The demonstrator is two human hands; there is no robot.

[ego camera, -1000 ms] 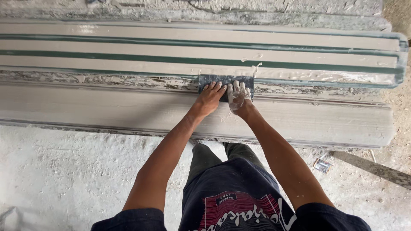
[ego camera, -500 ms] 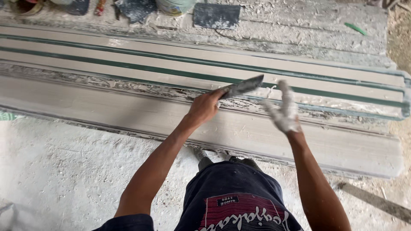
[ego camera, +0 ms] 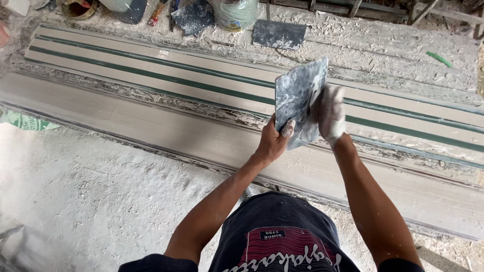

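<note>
Left hand (ego camera: 272, 143) clamps the lower edge of a flat metal scraper plate (ego camera: 298, 100), thumb on the face, plate held upright in front of me above the long plaster moulding (ego camera: 151, 126). Right hand (ego camera: 330, 113), caked white with plaster, lies open and flat against the plate's right face at 3 o'clock of it; palm contact, not a grip. Plate looks thin, stiff and light, one-hand weight by my read; the smeared wet plaster on it probably makes it slippery, and the edges look thin, so I judge the lower corner where my left hand sits the sane hold, fingers off the working edge. Count: one plate in hand, one more dark flat plate (ego camera: 279, 34) lying on the rubble at 12 o'clock, well apart. Moulding: one long run, diagonal from 9 to 4 o'clock, with two green strips (ego camera: 151, 75) along its far side. One bucket (ego camera: 234, 12) at 12 o'clock near the top edge, partly cut off. One small green scrap (ego camera: 439, 59) at 2 o'clock. Floor (ego camera: 91, 201) at 8 o'clock is thick with white dust. Other clutter at the top edge is too cropped to identify.
</note>
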